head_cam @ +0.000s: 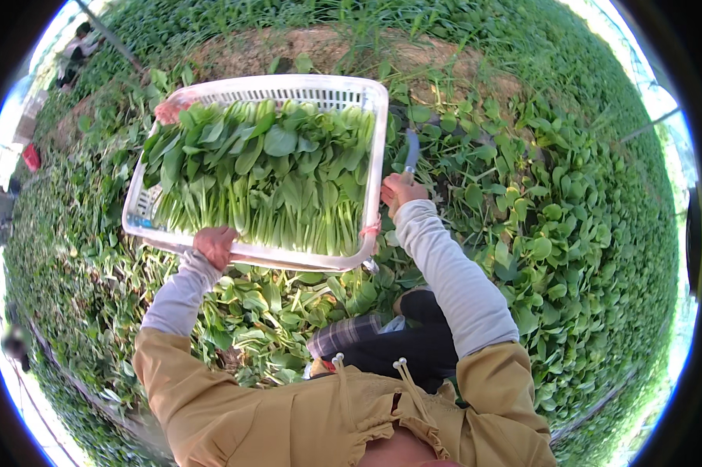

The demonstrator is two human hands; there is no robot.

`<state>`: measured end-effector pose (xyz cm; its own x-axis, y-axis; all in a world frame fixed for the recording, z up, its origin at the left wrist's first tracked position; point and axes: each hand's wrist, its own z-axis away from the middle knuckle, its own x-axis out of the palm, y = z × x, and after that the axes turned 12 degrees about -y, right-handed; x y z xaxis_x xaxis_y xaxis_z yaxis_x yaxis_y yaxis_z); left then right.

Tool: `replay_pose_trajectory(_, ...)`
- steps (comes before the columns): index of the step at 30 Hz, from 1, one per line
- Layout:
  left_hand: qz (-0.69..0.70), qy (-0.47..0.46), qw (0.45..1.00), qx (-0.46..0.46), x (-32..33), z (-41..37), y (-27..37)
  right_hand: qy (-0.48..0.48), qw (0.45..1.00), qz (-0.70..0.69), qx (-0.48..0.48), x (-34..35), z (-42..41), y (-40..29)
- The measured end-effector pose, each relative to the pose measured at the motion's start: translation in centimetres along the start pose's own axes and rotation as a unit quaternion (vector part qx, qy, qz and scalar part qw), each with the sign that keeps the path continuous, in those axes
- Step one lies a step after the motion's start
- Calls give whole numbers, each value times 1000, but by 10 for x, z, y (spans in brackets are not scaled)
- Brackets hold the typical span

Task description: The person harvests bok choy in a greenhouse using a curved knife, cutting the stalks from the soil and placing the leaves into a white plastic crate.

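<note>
A white plastic crate [376,146] with slotted walls is packed with rows of leafy greens [257,169], their pale stems towards the near side. My left hand [215,245] grips the crate's near rim, left of its middle. My right hand [403,191] is closed around the handle of a knife [412,150], right beside the crate's right rim; whether it touches the rim I cannot tell. The knife's blade points away from me. Pink ties wrap the crate's rim at the far left and near right corners.
Leafy plants [540,248] grow thickly on the right. Cut leaves and stems [275,298] litter the ground between me and the crate. Bare soil [304,49] shows beyond it. Another person [79,52] is far off at the upper left, near a slanting pole [111,36].
</note>
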<state>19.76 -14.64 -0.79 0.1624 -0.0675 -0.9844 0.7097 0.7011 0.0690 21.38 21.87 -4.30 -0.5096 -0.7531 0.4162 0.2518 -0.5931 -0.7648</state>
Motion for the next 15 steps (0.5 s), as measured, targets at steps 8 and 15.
replay_pose_trajectory(8, -24, 40, 998, 30, 14, -8, 5, -163, 984, 63, 37, -5, -47, 12)
replay_pose_trajectory(15, 10, -7, 1000, 15, 29, -6, -3, -177, 977, 95, 72, 0, -73, 27)
